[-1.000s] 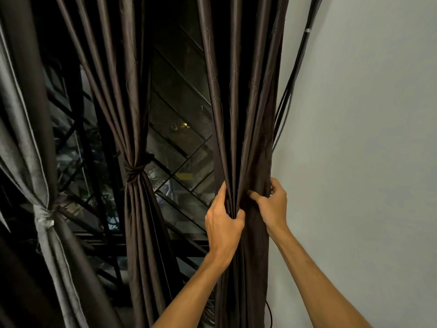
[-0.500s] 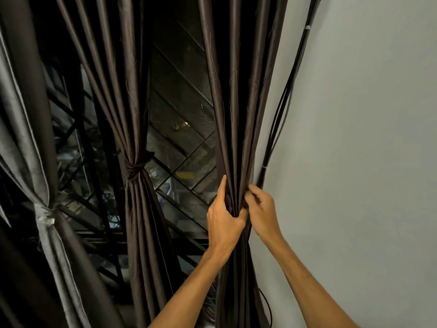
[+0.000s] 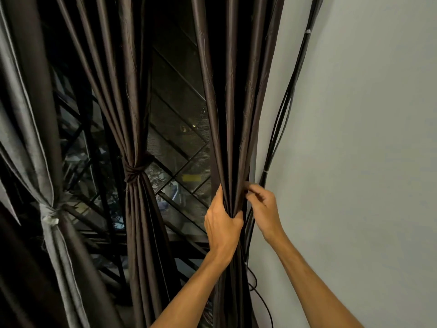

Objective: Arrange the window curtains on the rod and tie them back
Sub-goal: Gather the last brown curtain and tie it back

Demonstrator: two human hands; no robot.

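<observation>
2 curtains (image 3: 132,176) are already hanging tied (knots visible); the left hand (image 3: 222,221) is squeezing the last curtain (image 3: 233,138) beside the wall (image 3: 354,138), right hand (image 3: 263,207) pinching its edge, still untied.

We're looking at a dark brown curtain (image 3: 233,114) with a faint sheen and a tone-on-tone embossed motif. Beside it we see a matching brown tied curtain (image 3: 136,209), a grey curtain (image 3: 28,138) knotted in white, black cables (image 3: 281,119), a pale grey wall (image 3: 366,138).
</observation>
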